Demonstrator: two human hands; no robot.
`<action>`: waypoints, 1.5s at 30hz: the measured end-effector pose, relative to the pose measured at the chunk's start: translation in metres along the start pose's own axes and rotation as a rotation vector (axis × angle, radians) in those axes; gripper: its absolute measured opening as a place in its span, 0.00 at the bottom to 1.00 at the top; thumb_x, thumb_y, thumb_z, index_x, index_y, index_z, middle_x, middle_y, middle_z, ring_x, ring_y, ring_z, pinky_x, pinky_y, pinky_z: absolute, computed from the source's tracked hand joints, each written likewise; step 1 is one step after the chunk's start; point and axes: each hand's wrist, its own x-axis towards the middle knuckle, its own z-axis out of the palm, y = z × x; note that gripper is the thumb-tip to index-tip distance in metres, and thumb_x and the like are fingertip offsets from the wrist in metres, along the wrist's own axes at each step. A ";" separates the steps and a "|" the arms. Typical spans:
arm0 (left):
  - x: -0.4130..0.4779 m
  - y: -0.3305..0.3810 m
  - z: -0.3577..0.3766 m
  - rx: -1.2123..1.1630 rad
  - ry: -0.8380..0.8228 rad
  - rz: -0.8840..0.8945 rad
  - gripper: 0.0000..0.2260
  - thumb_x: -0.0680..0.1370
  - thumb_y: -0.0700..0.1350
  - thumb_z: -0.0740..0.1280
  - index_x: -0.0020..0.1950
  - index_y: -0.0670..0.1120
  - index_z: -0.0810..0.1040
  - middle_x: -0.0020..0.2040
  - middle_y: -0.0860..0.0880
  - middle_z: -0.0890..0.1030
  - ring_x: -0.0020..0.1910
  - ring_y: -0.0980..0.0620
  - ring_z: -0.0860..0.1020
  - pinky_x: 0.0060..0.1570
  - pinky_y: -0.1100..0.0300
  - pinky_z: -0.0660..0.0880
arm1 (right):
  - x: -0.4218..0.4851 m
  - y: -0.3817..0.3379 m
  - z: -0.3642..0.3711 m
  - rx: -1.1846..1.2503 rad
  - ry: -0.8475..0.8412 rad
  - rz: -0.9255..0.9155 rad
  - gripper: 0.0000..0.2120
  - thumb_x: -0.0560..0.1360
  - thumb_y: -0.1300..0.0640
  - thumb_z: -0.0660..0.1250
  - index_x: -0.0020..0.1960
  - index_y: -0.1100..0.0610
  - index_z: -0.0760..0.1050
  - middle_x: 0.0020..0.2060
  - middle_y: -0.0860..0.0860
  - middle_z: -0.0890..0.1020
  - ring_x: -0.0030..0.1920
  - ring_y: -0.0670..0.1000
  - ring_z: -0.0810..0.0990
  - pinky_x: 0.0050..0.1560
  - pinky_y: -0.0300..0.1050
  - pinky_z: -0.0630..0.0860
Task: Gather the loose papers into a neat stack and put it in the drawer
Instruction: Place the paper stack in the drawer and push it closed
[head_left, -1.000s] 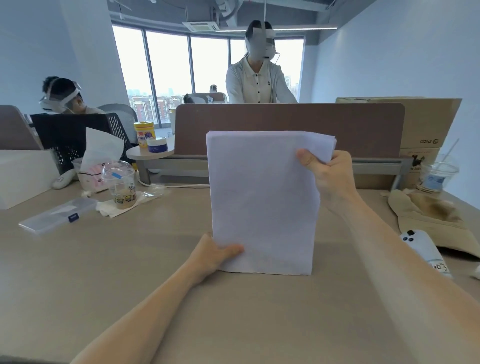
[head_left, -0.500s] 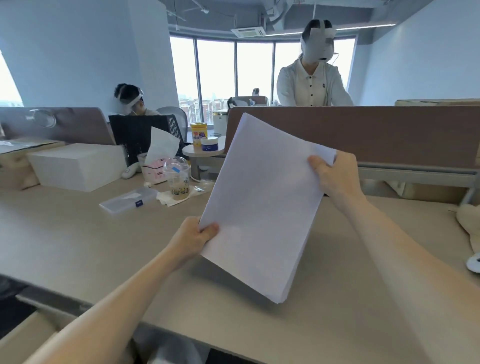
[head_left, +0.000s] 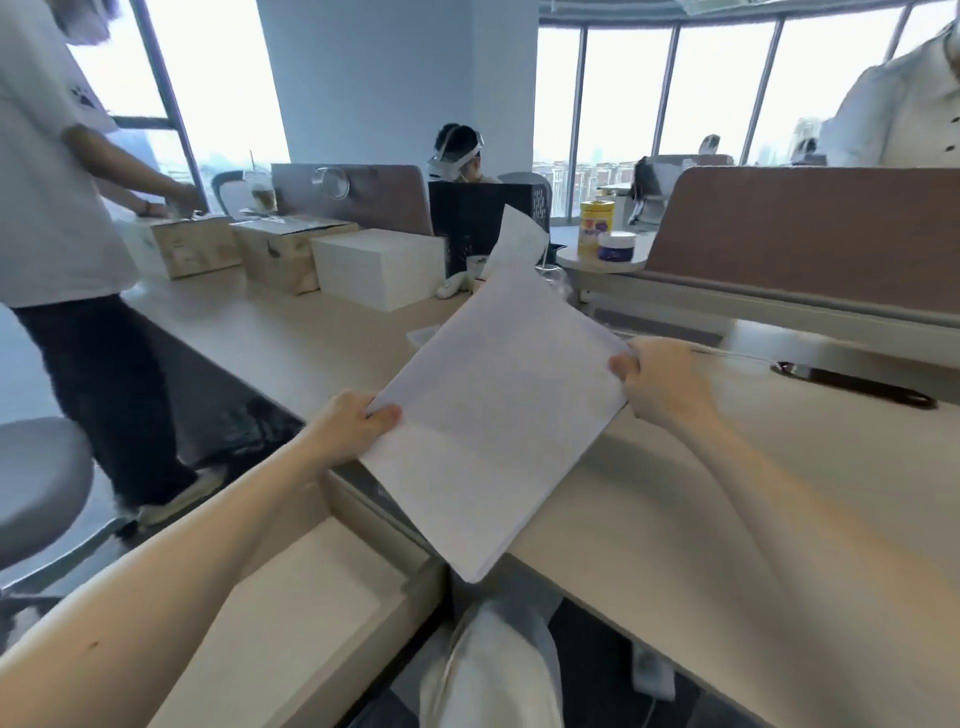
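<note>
**Left hand (head_left: 358, 423) and right hand (head_left: 662, 382) hold the paper stack (head_left: 498, 415) over the tabletop's near edge**

The left hand pinches the stack at its left corner, thumb on top and fingers curled beneath. The right hand clamps the opposite corner in the same way. Holding two opposite corners is probably meant to stop the sheets from fanning out and the middle from sagging.

The stack is in the air and tilted. Its far corner rises toward the partition (head_left: 805, 228), and its lowest corner hangs past the near edge of the tabletop (head_left: 727, 519). The open drawer (head_left: 291, 613) stands pulled out below and to the left of that corner, with its pale floor showing. The tilt looks like an aim down toward that opening.

The sheet edges look aligned, so the gathering seems done and only the putting away is left. The next move likely calls for swinging the stack left and down, turning it to match the drawer's sides and laying it flat. The low corner could catch on the drawer's wall, or the lower sheets could slip if either pinch loosens.

A white box (head_left: 379, 270) sits toward the tabletop's far left corner.
</note>
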 end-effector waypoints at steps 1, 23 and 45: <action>-0.005 -0.010 -0.010 0.006 0.022 -0.038 0.11 0.81 0.49 0.64 0.41 0.47 0.79 0.40 0.47 0.83 0.41 0.46 0.82 0.44 0.52 0.77 | 0.000 -0.011 0.012 -0.022 -0.017 -0.015 0.11 0.78 0.59 0.62 0.44 0.66 0.78 0.45 0.66 0.82 0.47 0.64 0.80 0.41 0.51 0.68; -0.106 -0.198 -0.092 0.620 0.080 -0.571 0.10 0.79 0.53 0.60 0.43 0.51 0.75 0.48 0.49 0.76 0.53 0.44 0.78 0.50 0.56 0.72 | -0.105 -0.187 0.195 -0.103 -0.387 -0.447 0.08 0.76 0.66 0.57 0.51 0.62 0.73 0.47 0.61 0.82 0.47 0.64 0.81 0.39 0.47 0.66; -0.100 -0.277 -0.040 0.761 0.204 -0.581 0.19 0.71 0.55 0.74 0.57 0.47 0.79 0.54 0.45 0.81 0.54 0.42 0.79 0.44 0.54 0.72 | -0.132 -0.144 0.324 -0.306 -0.707 -0.128 0.17 0.78 0.70 0.55 0.56 0.61 0.80 0.53 0.56 0.82 0.52 0.56 0.82 0.40 0.47 0.73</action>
